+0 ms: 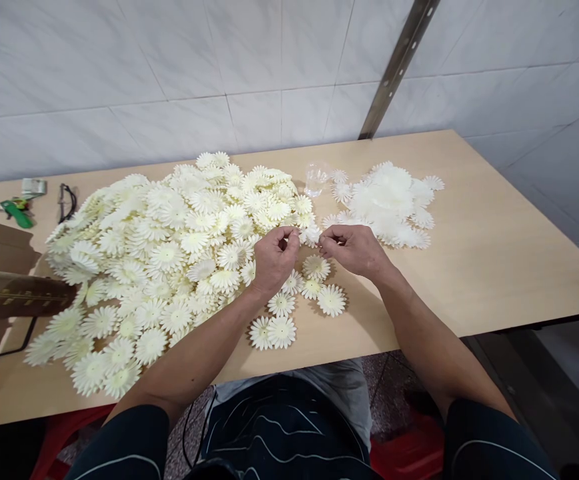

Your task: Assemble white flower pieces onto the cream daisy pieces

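In the head view, the left hand (276, 261) and right hand (353, 248) had their fingers (284, 231) pinched together, any hold unclear, a pale flower (310, 236) between them. Cream flowers (166, 255) spread toward the table's (499, 267) left edge; a whiter pile (388, 197) lay nearer its far edge.
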Tool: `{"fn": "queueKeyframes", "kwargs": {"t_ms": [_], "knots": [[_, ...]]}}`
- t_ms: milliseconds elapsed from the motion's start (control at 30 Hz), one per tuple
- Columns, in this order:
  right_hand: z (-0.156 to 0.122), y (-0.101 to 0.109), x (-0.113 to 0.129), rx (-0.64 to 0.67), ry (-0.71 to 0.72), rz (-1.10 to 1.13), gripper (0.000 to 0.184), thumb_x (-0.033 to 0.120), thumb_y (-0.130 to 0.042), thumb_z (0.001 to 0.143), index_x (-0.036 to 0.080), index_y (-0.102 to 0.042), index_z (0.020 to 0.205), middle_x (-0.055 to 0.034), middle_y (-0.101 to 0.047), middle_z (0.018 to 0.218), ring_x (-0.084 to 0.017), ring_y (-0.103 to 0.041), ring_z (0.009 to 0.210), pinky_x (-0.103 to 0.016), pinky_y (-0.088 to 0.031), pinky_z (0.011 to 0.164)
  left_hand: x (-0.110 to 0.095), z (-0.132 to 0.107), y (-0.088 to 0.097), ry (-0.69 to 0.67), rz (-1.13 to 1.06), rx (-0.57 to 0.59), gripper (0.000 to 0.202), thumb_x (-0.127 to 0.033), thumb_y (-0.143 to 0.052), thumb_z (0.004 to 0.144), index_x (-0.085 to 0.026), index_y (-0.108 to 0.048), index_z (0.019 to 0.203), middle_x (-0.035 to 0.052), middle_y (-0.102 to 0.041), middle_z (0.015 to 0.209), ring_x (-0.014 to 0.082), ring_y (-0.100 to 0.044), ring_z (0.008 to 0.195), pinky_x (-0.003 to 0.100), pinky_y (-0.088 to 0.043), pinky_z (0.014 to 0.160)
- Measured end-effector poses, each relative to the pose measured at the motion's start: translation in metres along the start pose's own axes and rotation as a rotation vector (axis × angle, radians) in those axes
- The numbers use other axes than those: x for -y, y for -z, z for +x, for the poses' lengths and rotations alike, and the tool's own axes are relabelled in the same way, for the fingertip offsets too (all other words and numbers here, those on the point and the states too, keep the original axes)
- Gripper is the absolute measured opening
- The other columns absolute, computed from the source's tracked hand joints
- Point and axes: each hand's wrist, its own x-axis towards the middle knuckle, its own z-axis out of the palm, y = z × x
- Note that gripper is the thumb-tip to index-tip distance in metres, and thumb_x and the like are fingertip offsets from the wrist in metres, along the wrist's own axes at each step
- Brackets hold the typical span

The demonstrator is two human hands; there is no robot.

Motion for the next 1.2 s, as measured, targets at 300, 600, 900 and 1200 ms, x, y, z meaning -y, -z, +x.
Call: {"fn": "queueKeyframes", "kwargs": {"t_ms": [300, 600, 900, 1200], "knots": [[0.001, 0.003, -0.008, 0.004, -0.047, 0.072, 0.023, 0.037, -0.069, 0.091, 0.022, -0.076, 0.076, -0.0046, -0.077, 0.071, -0.024, -0.076, 0.071, -0.035, -0.060, 0.068, -0.003, -0.003, -0.001, 0.003, -0.038, 0.002, 0.026, -0.043, -0.070, 0.103, -0.019, -0.079, 0.095, -0.0002, -0.073, 0.069, 0.0120, -0.061, 0.052, 0.027, -0.050, 0.057], [-0.001, -0.005, -0.006, 0.023, -0.066, 0.409, 0.064, 0.080, -0.084, 0.085, 0.019, -0.078, 0.104, -0.0084, -0.079, 0.091, -0.022, -0.078, 0.077, -0.039, -0.073, 0.071, 0.002, -0.004, -0.002, -0.124, 0.063, -0.005, 0.025, -0.037, -0.069, 0.104, -0.020, -0.083, 0.094, 0.0042, -0.079, 0.081, 0.0160, -0.072, 0.073, 0.028, -0.054, 0.067], [-0.002, -0.016, 0.004, 0.020, -0.132, 0.325, 0.066, 0.082, -0.089, 0.076, 0.020, -0.070, 0.090, -0.0063, -0.075, 0.082, -0.022, -0.077, 0.070, -0.035, -0.067, 0.063, 0.008, -0.006, -0.002, -0.218, 0.095, 0.043, 0.023, -0.034, -0.068, 0.105, -0.020, -0.085, 0.101, 0.0044, -0.082, 0.086, 0.0168, -0.075, 0.077, 0.028, -0.056, 0.070], [0.000, -0.012, 0.000, 0.088, -0.131, 0.482, 0.060, 0.078, -0.086, 0.082, 0.019, -0.075, 0.088, -0.0069, -0.077, 0.084, -0.020, -0.077, 0.074, -0.034, -0.072, 0.067, 0.003, -0.005, -0.001, -0.221, 0.076, 0.043, 0.020, -0.030, -0.069, 0.103, -0.019, -0.085, 0.099, 0.0041, -0.081, 0.084, 0.0150, -0.071, 0.071, 0.028, -0.055, 0.069]]}}
